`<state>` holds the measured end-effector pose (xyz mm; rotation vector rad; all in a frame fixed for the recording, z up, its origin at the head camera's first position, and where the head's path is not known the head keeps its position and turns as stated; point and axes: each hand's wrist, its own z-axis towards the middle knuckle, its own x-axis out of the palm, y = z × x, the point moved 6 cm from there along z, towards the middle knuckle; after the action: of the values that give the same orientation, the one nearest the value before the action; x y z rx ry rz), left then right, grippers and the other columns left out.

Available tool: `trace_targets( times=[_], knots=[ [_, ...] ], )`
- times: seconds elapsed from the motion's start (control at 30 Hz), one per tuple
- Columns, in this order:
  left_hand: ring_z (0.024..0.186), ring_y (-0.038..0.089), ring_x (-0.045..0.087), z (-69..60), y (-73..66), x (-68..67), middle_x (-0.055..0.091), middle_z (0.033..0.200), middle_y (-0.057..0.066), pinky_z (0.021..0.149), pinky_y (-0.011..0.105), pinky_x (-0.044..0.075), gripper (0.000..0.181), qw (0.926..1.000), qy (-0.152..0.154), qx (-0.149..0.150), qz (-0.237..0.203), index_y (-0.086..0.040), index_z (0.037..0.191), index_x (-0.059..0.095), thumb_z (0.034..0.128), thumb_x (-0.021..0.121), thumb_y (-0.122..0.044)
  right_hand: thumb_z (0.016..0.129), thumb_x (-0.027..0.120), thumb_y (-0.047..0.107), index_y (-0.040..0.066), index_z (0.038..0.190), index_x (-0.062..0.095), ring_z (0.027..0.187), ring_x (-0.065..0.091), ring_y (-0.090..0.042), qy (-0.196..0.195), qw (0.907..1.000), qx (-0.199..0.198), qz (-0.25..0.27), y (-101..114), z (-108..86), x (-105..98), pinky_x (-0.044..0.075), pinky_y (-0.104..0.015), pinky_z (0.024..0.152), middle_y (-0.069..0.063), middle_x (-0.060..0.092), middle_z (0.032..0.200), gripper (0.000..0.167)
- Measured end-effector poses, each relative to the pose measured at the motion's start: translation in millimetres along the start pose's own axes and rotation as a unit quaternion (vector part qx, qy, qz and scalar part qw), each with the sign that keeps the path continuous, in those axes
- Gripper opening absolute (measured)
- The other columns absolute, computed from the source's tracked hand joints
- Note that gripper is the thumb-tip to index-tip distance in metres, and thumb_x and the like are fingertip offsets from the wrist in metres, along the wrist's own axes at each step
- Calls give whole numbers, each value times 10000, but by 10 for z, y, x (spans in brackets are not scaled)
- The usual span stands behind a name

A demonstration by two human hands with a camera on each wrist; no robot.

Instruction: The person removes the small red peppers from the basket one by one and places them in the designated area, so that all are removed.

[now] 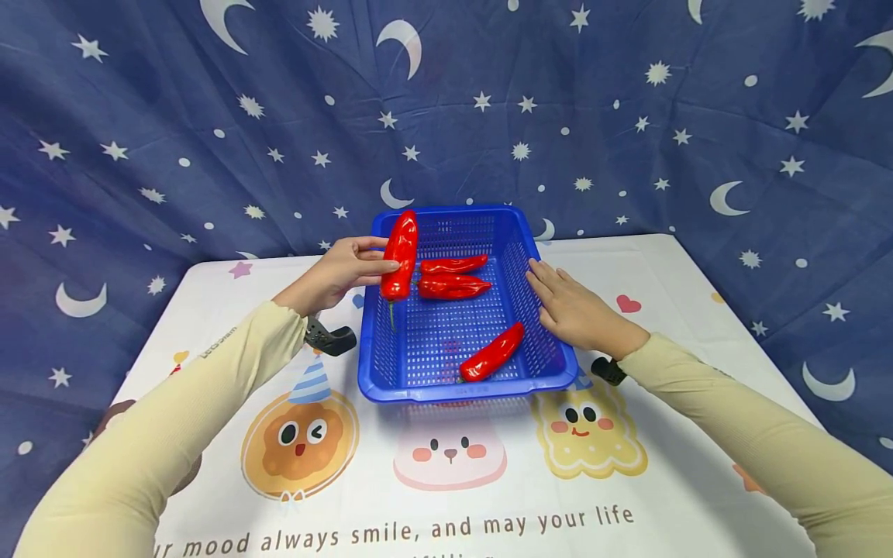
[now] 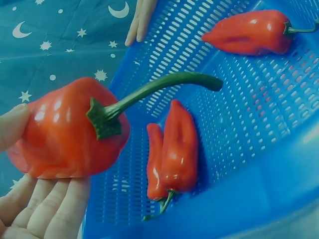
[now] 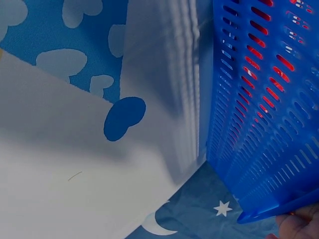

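Note:
My left hand [image 1: 349,267] pinches a large red pepper [image 1: 401,252] over the left rim of a blue perforated basket [image 1: 456,390]. In the left wrist view this pepper [image 2: 70,132] lies between thumb and fingers, its green stem pointing over the basket. Two red peppers [image 1: 453,287] lie side by side inside at the left, and another pepper [image 1: 492,353] rests near the front right. With fingers straight, my right hand [image 1: 575,310] touches the basket's right rim; the right wrist view shows only part of that hand [image 3: 295,226] at the rim.
The basket stands on a white tablecloth [image 1: 446,515] printed with cartoon faces and lettering. Behind the table hangs a dark blue curtain [image 1: 474,124] with moons and stars.

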<state>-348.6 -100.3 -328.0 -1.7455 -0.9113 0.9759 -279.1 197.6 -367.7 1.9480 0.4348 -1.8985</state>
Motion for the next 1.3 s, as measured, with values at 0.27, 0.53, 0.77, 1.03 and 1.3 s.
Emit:
trace_targets(
  times=[0.27, 0.53, 0.77, 1.03, 1.3],
  knots=[
    [1221, 298, 537, -113, -24, -131, 463, 1395, 203, 1010, 360, 442, 619, 9998, -126, -99, 116, -48, 1441, 333, 904, 619, -164, 948, 381, 202, -80, 1446, 229, 1444, 150, -370, -42, 10000, -54, 33, -3, 8, -10, 152, -527, 1175, -224, 138, 1555, 592],
    [911, 50, 635, -213, 12, -241, 493, 1340, 179, 957, 320, 472, 638, 9998, -129, -88, -117, -22, 1439, 322, 897, 628, -161, 947, 387, 207, -76, 1448, 227, 1444, 147, -372, -33, 10000, -63, 49, 0, 4, -6, 151, -534, 1173, -223, 138, 1555, 598],
    [841, 12, 651, -296, 41, -339, 572, 1156, 60, 895, 275, 500, 616, 9995, -198, -32, -259, 3, 1421, 338, 896, 628, -138, 947, 381, 206, -79, 1447, 228, 1444, 148, -371, -43, 9999, -87, 29, 2, 2, -8, 158, -532, 1173, -224, 134, 1556, 596],
    [1118, 207, 595, -343, 72, -452, 411, 1425, 215, 955, 312, 466, 647, 9990, -308, -246, 217, -47, 1465, 275, 924, 593, -203, 949, 378, 209, -82, 1446, 225, 1444, 144, -373, -39, 10000, -85, 0, -3, 5, 0, 156, -534, 1173, -226, 131, 1556, 596],
    [1018, 118, 590, -389, 106, -583, 391, 1434, 228, 980, 325, 447, 687, 9982, -311, -219, 469, -33, 1470, 252, 919, 599, -253, 947, 382, 217, -72, 1451, 218, 1446, 142, -369, -21, 10000, -27, 23, -6, 1, 9, 149, -528, 1176, -219, 129, 1558, 604]
  ],
)
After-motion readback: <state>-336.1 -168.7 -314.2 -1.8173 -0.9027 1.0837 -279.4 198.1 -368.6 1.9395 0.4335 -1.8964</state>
